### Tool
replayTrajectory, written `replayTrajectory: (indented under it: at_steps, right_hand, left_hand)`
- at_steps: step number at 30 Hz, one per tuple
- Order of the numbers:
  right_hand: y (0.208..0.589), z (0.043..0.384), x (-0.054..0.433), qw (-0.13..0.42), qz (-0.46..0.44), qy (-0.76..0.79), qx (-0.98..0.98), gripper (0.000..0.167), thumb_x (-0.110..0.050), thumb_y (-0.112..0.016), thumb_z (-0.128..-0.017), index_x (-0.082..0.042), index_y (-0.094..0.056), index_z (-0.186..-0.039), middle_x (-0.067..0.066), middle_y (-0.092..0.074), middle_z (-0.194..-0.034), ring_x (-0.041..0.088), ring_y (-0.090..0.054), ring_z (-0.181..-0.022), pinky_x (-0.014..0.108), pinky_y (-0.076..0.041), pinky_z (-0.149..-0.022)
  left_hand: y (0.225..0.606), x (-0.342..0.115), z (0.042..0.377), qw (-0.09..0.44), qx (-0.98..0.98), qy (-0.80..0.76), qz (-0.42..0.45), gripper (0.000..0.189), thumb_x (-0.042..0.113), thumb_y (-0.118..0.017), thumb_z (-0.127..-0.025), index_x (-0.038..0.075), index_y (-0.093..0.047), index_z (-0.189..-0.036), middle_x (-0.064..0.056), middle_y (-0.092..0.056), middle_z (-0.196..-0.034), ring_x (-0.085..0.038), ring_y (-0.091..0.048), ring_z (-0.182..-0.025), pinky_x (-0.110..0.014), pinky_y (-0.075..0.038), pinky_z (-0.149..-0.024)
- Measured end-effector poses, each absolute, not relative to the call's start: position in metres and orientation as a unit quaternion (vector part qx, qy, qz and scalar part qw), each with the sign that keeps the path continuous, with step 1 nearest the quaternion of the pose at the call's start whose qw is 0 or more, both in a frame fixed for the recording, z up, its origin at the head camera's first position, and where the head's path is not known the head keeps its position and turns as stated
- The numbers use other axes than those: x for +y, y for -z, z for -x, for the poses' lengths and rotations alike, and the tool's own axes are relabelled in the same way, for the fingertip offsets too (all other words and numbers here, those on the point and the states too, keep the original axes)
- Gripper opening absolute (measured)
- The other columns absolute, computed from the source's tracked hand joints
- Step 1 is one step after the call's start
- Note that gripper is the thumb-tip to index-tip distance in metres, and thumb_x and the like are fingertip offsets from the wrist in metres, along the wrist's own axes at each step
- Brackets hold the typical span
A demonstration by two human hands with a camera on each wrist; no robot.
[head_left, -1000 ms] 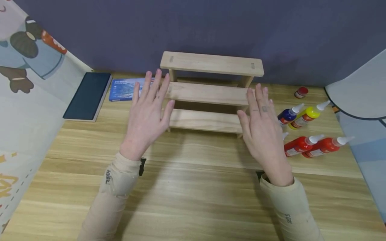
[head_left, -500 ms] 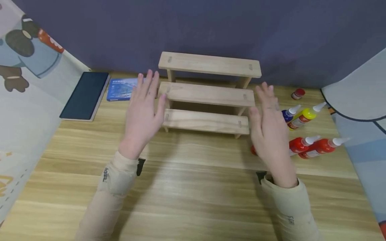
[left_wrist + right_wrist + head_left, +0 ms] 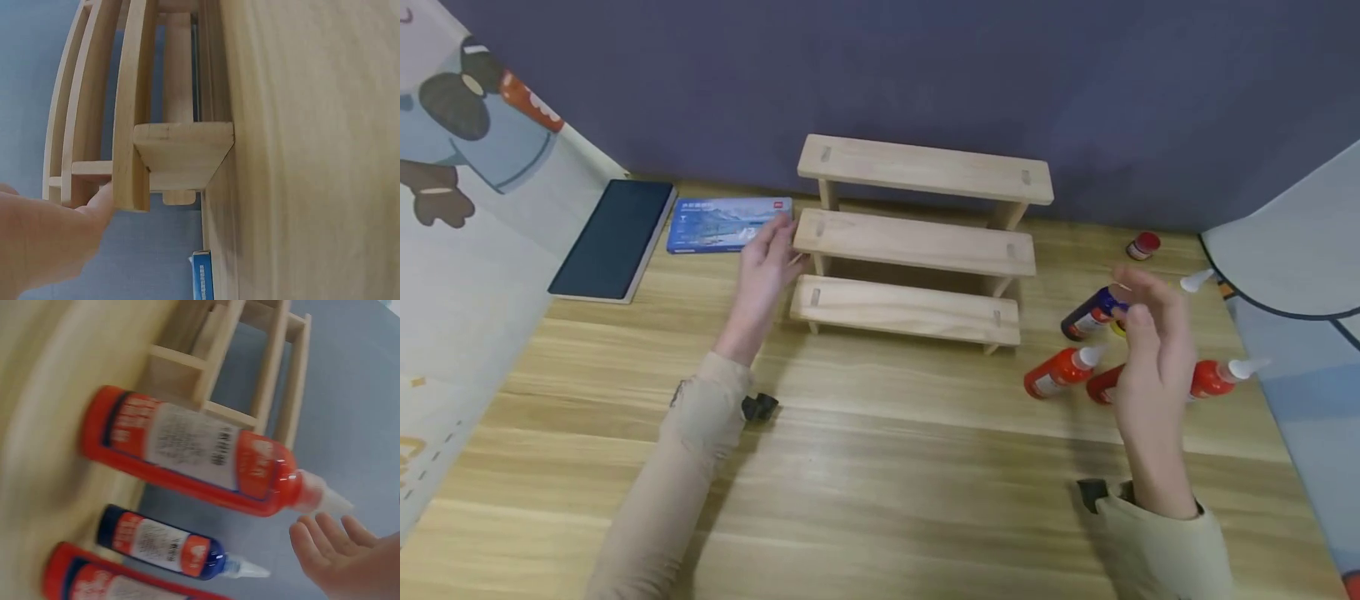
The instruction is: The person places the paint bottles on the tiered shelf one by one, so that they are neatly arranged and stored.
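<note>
A three-tier wooden step shelf [image 3: 910, 242] stands against the dark partition. By the left end of its middle board is my left hand [image 3: 763, 271], fingers loosely bent. In the left wrist view, that hand's thumb [image 3: 102, 203] lies by the board ends; whether it touches them I cannot tell. My right hand [image 3: 1157, 367] hovers above the paint bottles, its fingers slightly bent and holding nothing. Below it stand a red bottle [image 3: 1060, 372] and a dark blue bottle [image 3: 1086, 317], while a yellow one is mostly hidden. Its fingertips appear near a red bottle's white nozzle [image 3: 331, 501] in the right wrist view.
Left of the shelf lie a blue box [image 3: 715, 225] with a mountain picture and a dark-covered book [image 3: 613, 242]. A small red-lidded jar [image 3: 1143, 245] stands at the back right. Another red bottle [image 3: 1212, 379] is near the table's right edge. Partitions [image 3: 940, 67] enclose the table.
My left hand has turned from flat and raised above the shelf to its left end, fingers bending. The right hand has moved right and nearer me, over the bottles, uncovering a red one.
</note>
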State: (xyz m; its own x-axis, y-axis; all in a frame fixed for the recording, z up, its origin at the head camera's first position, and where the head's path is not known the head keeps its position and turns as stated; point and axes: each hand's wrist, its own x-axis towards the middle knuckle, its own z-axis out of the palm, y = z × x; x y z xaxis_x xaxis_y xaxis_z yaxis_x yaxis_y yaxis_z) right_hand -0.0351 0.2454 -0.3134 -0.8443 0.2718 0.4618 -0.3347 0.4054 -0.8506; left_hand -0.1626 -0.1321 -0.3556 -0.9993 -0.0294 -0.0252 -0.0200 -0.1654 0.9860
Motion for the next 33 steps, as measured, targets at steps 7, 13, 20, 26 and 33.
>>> replayTrajectory:
  at_steps: [7,13,20,26,33]
  right_hand:
    - [0.338,0.014,0.261,0.179,0.026,-0.476,-0.860,0.042,-0.016,-0.053,-0.114,-0.002,-0.050,-0.154,0.014,-0.060,-0.148,0.005,-0.058,-0.126,0.011,-0.046,-0.105]
    - [0.353,0.006,0.270,0.072,0.048,-0.411,-0.907,0.059,-0.023,-0.071,-0.107,0.001,-0.047,-0.155,0.025,-0.058,-0.148,0.025,-0.061,-0.128,0.004,-0.047,-0.097]
    - [0.363,0.008,0.271,0.053,0.036,-0.338,-0.939,0.052,-0.014,-0.082,-0.098,0.007,-0.055,-0.137,0.033,-0.066,-0.130,0.051,-0.069,-0.112,0.047,-0.061,-0.091]
    - [0.363,0.009,0.270,0.058,0.032,-0.330,-0.942,0.047,-0.010,-0.082,-0.097,0.008,-0.057,-0.133,0.034,-0.067,-0.127,0.051,-0.070,-0.109,0.052,-0.062,-0.088]
    - [0.361,0.011,0.270,0.076,0.026,-0.330,-0.941,0.045,-0.012,-0.083,-0.097,0.006,-0.060,-0.131,0.032,-0.070,-0.123,0.046,-0.070,-0.103,-0.006,-0.042,-0.077]
  left_hand:
    - [0.360,-0.125,0.162,-0.010,-0.643,0.766,-0.016,0.048,0.010,-0.033,-0.118,-0.004,-0.032,-0.164,-0.026,-0.042,-0.163,-0.036,-0.047,-0.148,-0.033,-0.048,-0.119]
    - [0.361,-0.126,0.161,-0.008,-0.647,0.762,-0.012,0.049,0.009,-0.034,-0.118,-0.005,-0.030,-0.165,-0.027,-0.040,-0.164,-0.038,-0.046,-0.148,-0.034,-0.047,-0.119]
    - [0.364,-0.129,0.161,-0.009,-0.650,0.760,-0.010,0.050,0.011,-0.032,-0.119,-0.004,-0.028,-0.166,-0.026,-0.036,-0.167,-0.039,-0.043,-0.150,-0.037,-0.044,-0.122]
    - [0.365,-0.130,0.160,-0.013,-0.654,0.756,-0.008,0.050,0.011,-0.031,-0.119,-0.003,-0.028,-0.167,-0.025,-0.035,-0.168,-0.038,-0.043,-0.151,-0.034,-0.044,-0.122]
    - [0.363,-0.128,0.160,-0.007,-0.658,0.753,0.001,0.050,0.012,-0.032,-0.119,-0.004,-0.028,-0.166,-0.024,-0.035,-0.168,-0.035,-0.043,-0.151,-0.035,-0.045,-0.122]
